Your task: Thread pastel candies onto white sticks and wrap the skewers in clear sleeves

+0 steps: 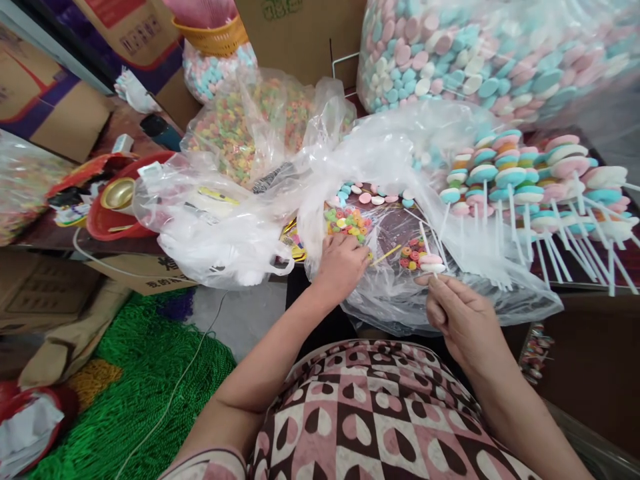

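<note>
Heart-patterned lap (370, 413) nearest; right hand (463, 317) pinches a candy stick (431, 262) upright; left hand (341, 267), palm down, fingers curled among ring candies (349, 222).

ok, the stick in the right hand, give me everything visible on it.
The candy stick is a thin white stick with two flat round candies threaded on it, pink above white. It stands nearly upright, tilted slightly left, its bare tip poking above the candies. The right hand pinches it just below them, over the clear plastic bag.
</note>
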Action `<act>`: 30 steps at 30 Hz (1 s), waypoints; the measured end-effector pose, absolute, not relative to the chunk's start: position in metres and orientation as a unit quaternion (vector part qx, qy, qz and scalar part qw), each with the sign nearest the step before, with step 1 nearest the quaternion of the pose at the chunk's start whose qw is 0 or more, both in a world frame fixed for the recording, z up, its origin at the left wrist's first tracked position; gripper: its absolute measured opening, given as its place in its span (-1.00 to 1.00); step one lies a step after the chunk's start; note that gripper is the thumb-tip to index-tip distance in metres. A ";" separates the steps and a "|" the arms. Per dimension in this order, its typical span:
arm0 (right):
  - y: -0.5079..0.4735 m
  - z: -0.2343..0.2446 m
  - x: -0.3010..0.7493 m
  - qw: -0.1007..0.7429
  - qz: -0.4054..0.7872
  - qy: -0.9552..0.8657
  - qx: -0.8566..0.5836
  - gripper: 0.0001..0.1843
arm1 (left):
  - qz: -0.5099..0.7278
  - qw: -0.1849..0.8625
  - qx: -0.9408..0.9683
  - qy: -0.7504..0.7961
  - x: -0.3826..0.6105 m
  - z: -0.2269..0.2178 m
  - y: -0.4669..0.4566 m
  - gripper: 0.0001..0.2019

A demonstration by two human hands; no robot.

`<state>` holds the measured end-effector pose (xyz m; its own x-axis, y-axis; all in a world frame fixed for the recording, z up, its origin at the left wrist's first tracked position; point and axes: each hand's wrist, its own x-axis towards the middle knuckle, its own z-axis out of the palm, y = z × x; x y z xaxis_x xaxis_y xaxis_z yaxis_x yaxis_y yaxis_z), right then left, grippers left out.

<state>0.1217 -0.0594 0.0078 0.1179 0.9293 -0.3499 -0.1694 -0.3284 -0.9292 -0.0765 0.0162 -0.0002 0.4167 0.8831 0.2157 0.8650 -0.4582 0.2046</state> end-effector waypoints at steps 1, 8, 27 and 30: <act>-0.060 0.008 0.121 0.471 0.578 -0.333 -0.577 -0.65 | 0.141 0.030 0.843 0.517 -0.074 -0.001 0.018 -0.87; -0.063 0.004 0.116 0.422 0.591 -0.370 -0.580 -0.59 | 0.125 -0.001 0.858 0.499 -0.070 -0.001 0.025 -0.84; -0.066 0.006 0.114 0.345 0.595 -0.434 -0.581 -0.52 | 0.470 0.377 0.649 0.464 -0.053 0.000 0.007 -0.80; -0.066 0.005 0.112 0.386 0.606 -0.406 -0.565 -0.58 | 0.424 0.268 0.762 0.410 -0.050 0.001 0.000 -0.80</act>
<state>0.1123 -0.0655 0.0047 -0.0638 0.9264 -0.3712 -0.0091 -0.3725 -0.9280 -0.0501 0.0000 0.0013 0.3040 0.8524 0.4255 0.3980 -0.5194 0.7561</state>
